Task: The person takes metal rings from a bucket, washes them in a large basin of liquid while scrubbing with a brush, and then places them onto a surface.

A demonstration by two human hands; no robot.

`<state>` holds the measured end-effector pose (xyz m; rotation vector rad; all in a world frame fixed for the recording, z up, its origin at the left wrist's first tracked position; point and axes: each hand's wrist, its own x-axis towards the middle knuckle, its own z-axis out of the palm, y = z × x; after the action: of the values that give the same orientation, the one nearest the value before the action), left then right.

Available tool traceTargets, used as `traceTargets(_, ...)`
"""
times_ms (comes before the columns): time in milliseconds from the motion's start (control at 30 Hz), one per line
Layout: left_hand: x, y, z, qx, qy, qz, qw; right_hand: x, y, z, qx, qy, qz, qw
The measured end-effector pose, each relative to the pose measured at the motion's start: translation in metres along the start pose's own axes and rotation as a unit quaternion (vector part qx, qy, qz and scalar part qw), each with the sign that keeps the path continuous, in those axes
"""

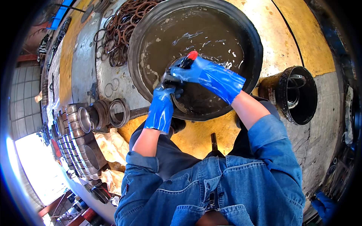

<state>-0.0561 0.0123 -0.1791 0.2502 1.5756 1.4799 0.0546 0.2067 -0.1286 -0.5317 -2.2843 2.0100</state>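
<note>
Both my hands wear long blue rubber gloves and are close together over a wide dark basin (135, 71) of murky brown liquid. My right hand (187, 71) is closed round a tool with a red and black handle (192, 56); its working end is hidden between the gloves. Just below and to the left, my left hand (166, 92) has its fingers curled on a ring (175, 103), of which only a thin curved edge shows. The glove fingers are dark with wet grime.
Rusty rings (122, 28) lie heaped left of the basin. Shiny metal rings (119, 112) and stacked metal cylinders (77, 139) stand at the left, by brown paper (113, 145). A black bucket (303, 96) at the right holds rings. Yellow and grey metal plates cover the floor.
</note>
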Motion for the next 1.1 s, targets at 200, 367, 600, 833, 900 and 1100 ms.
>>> traceTargets(200,-0.003,0.015,0.017,0.033,-0.001,-0.018,0.999,0.025,0.049,-0.033,0.065,0.225,0.077,0.969)
traceTargets(367,-0.001,0.008,0.008,0.034,0.011,-0.027,0.999,0.021,0.027,-0.030,0.070,0.165,0.080,0.981)
traceTargets(600,-0.005,0.012,0.017,0.020,0.034,0.005,0.999,0.021,0.009,-0.017,-0.039,0.044,0.037,0.998)
traceTargets(833,-0.012,0.022,0.019,0.060,-0.006,0.010,0.998,0.019,0.059,-0.038,-0.097,0.275,0.226,0.930)
traceTargets(900,-0.014,0.032,0.025,0.084,-0.020,0.005,0.996,0.013,0.061,-0.041,-0.123,0.279,0.252,0.918)
traceTargets(1100,0.000,0.045,0.049,-0.024,-0.100,-0.106,0.989,-0.009,0.046,-0.065,-0.051,0.372,0.189,0.908)
